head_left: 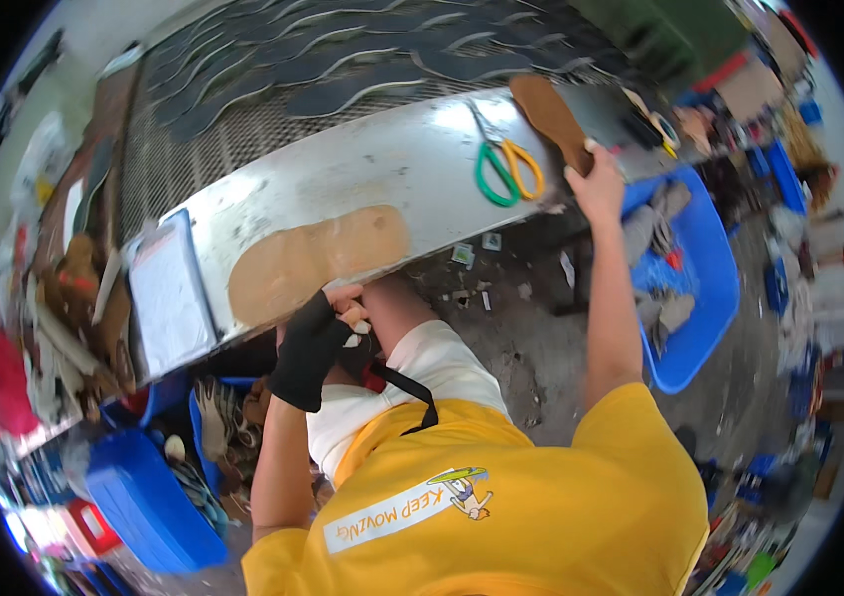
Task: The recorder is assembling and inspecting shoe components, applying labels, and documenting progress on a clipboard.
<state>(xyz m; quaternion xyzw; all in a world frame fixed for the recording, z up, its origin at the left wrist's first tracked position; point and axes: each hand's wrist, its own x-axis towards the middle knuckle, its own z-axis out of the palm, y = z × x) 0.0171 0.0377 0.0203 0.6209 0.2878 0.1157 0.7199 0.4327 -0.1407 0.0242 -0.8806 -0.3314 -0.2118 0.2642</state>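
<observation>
My right hand [598, 185] grips the narrow end of a brown insole [547, 111] at the right end of the metal-topped table [362, 171]. My left hand [321, 336], in a black fingerless glove, is below the table's near edge, above my lap. Its fingers are curled, with small whitish bits at the tips; whether it holds anything I cannot make out. Just beyond it lies a tan sole-shaped piece [318, 260], flat on the metal. Between the two hands, farther back, rest scissors [503, 164] with one green and one orange handle loop.
Rows of dark insoles [357, 84] lie on a mesh rack [194, 159] behind the table. A clipboard with paper [172, 293] is at the left end. A blue bin [715, 288] stands right, another blue container [154, 502] lower left. Scraps [464, 254] litter the floor.
</observation>
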